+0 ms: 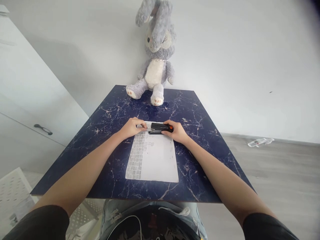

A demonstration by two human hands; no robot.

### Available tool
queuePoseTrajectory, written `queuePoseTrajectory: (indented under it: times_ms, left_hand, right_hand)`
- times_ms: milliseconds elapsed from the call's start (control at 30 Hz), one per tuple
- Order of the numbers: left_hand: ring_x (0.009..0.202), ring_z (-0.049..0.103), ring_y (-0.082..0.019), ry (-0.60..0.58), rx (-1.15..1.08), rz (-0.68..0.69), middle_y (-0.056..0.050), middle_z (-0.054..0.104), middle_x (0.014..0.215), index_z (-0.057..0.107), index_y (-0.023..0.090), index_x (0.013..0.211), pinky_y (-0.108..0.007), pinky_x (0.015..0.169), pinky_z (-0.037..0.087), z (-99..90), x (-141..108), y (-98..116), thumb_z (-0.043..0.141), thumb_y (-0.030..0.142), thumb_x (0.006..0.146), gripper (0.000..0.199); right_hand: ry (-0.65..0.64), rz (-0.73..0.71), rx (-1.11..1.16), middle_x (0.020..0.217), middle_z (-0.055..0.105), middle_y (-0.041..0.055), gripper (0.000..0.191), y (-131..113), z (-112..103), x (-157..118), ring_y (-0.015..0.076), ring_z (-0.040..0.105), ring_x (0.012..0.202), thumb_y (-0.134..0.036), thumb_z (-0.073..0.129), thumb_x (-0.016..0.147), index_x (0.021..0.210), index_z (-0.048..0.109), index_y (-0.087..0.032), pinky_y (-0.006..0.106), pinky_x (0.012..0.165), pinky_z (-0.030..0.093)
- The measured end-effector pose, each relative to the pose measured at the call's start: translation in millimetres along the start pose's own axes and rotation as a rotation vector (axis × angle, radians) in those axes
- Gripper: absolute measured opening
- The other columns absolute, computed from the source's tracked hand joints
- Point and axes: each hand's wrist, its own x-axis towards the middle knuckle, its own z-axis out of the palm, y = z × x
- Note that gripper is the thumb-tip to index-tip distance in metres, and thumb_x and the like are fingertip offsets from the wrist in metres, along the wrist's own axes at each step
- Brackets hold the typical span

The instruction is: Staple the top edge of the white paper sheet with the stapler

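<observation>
A black stapler (160, 126) with an orange-red spot at its right end lies sideways over the top of a white sheet of paper (160, 160). My right hand (178, 131) grips the stapler's right end between thumb and fingers. At the stapler's left end, my left hand (132, 128) is closed in a pinch. A thin, silvery piece shows between those fingertips and the stapler, too small to name. Handwriting and a column of grey pattern mark the left part of the sheet.
The dark blue marbled table (200, 156) stands against a white wall. A grey plush rabbit (155, 71) sits at its back edge. A white cabinet (32, 96) is on the left. A clear plastic bottle (257, 142) lies on the floor at right.
</observation>
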Motion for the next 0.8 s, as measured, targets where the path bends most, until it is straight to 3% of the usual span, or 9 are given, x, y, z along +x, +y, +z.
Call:
queuePoseTrajectory:
  times_ms: [533,700,800]
  left_hand:
    - [0.077,0.069,-0.021,0.107,0.173,-0.086,0.001,0.079,0.08,0.073,0.024,0.075,-0.04,0.095,0.049,26.9,6.6,20.6,0.08,0.02,0.08,0.01]
    - [0.076,0.07,-0.02,0.056,0.127,-0.049,0.0,0.077,0.078,0.069,0.022,0.074,-0.037,0.089,0.05,30.1,9.2,24.9,0.07,0.013,0.084,0.014]
    - [0.084,0.072,-0.022,0.035,0.098,-0.034,-0.002,0.077,0.087,0.07,0.021,0.084,-0.038,0.091,0.052,28.5,9.1,25.9,0.071,0.019,0.088,0.004]
  right_hand:
    - [-0.007,-0.029,-0.007,0.1,0.078,0.005,0.037,1.5,4.4,1.8,0.023,0.07,0.083,-0.042,0.079,0.081,0.111,0.074,-0.021,0.036,0.082,0.054]
    - [-0.011,-0.044,-0.007,0.097,0.077,0.0043,0.033,0.6,6.2,2.6,0.0216,0.069,0.081,-0.039,0.077,0.082,0.109,0.074,-0.021,0.034,0.078,0.054]
    - [0.02,-0.03,-0.034,0.091,0.075,0.0031,0.029,-3.3,5.7,1.1,0.02,0.066,0.075,-0.039,0.078,0.08,0.103,0.074,-0.022,0.033,0.072,0.052]
